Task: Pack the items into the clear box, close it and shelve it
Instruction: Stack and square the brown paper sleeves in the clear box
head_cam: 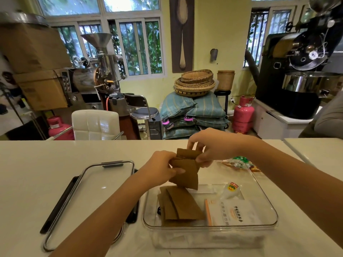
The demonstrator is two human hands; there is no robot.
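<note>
A clear plastic box (267,222) stands open on the white counter, right of centre. Inside lie several brown cardboard sleeves (182,207), a white paper packet with printed characters (235,213) and a small white sachet (232,191). Above the box's far left corner my left hand (160,168) and my right hand (211,147) both pinch a small stack of brown cardboard sleeves (187,171). The box's clear lid (92,184) with dark clips lies flat to the left, partly under my left forearm.
A green-and-white snack wrapper (241,161) lies behind the box's far right corner. Beyond the counter's far edge stand a white chair (95,125), a stool, pink gas cylinders (243,115), stacked sacks and coffee roasters. A person's sleeve (328,117) shows at the right edge.
</note>
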